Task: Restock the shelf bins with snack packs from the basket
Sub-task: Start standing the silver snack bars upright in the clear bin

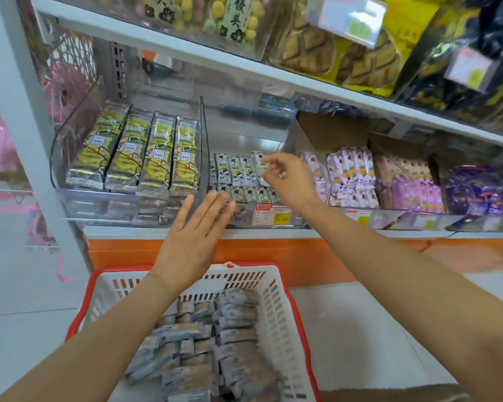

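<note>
Hands (190, 242) (288, 178) open over snack packs (238, 172)

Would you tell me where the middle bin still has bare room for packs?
The middle bin is bare behind its small packs, between the clear divider and the bin of purple packs. Its front and the bin of yellow packs are crowded.
</note>
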Action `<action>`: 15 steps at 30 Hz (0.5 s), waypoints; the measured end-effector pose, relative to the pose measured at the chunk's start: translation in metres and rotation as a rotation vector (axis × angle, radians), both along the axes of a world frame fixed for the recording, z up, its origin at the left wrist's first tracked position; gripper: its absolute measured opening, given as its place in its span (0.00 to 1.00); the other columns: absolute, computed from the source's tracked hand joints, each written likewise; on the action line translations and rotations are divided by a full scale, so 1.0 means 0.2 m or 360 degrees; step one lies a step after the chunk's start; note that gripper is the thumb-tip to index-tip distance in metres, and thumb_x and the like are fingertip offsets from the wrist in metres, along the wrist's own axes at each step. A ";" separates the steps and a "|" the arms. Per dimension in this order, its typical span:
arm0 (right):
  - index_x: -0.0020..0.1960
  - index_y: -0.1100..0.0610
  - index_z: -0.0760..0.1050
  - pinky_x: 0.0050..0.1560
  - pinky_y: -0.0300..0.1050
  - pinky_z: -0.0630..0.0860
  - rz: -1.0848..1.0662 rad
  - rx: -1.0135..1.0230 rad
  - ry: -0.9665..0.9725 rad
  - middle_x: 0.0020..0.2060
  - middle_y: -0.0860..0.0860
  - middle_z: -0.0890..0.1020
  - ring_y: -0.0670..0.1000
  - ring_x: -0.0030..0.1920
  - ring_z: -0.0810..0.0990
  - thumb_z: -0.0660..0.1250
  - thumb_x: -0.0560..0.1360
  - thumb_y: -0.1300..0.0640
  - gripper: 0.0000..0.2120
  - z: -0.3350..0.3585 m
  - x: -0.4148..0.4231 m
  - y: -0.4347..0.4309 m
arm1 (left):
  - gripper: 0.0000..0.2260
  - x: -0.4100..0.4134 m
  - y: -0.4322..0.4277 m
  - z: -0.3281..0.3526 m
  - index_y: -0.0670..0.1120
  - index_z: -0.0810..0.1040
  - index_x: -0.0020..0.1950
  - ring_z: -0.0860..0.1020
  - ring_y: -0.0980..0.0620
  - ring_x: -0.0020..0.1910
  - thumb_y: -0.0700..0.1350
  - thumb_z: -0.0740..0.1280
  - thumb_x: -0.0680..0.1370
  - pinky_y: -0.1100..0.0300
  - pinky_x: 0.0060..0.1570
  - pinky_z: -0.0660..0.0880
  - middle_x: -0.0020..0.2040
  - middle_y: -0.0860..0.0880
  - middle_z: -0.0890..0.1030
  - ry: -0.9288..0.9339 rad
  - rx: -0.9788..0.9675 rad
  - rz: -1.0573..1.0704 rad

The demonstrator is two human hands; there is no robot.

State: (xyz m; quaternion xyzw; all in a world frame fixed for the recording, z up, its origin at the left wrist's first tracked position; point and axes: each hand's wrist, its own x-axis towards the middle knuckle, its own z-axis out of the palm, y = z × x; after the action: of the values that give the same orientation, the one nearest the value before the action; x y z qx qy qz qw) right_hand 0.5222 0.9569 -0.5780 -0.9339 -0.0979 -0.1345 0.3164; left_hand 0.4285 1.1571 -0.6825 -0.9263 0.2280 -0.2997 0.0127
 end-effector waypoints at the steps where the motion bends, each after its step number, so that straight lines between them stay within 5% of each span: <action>1: 0.57 0.58 0.79 0.48 0.41 0.77 0.0057 0.0087 -0.0033 0.45 0.52 0.80 0.49 0.45 0.78 0.69 0.75 0.61 0.11 0.01 -0.06 0.01 | 0.42 -0.02 0.00 0.01 0.41 0.57 0.79 0.54 0.42 0.79 0.39 0.72 0.69 0.40 0.76 0.49 0.79 0.42 0.57 0.0029 0.0012 0.0012; 8: 0.57 0.58 0.78 0.41 0.30 0.71 0.0290 0.0457 -0.0101 0.42 0.47 0.78 0.41 0.41 0.75 0.67 0.76 0.65 0.10 -0.10 -0.48 0.08 | 0.38 -0.16 0.00 -0.01 0.41 0.68 0.74 0.64 0.39 0.72 0.43 0.76 0.66 0.40 0.73 0.53 0.70 0.39 0.69 0.0150 -0.0022 0.0114; 15: 0.57 0.54 0.78 0.44 0.40 0.76 0.0300 0.0412 0.0248 0.42 0.48 0.79 0.45 0.41 0.78 0.68 0.77 0.60 0.10 -0.56 -0.68 0.07 | 0.34 -0.21 0.07 -0.21 0.42 0.73 0.69 0.71 0.39 0.65 0.41 0.77 0.63 0.41 0.69 0.60 0.63 0.41 0.76 0.0444 -0.0001 0.0153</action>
State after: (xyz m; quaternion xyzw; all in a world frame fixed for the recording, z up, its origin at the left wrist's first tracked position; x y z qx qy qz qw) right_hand 0.3860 0.9709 -0.6904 -0.8796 -0.1422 -0.0429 0.4520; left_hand 0.3875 1.1705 -0.7245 -0.9688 0.1826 -0.1673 -0.0050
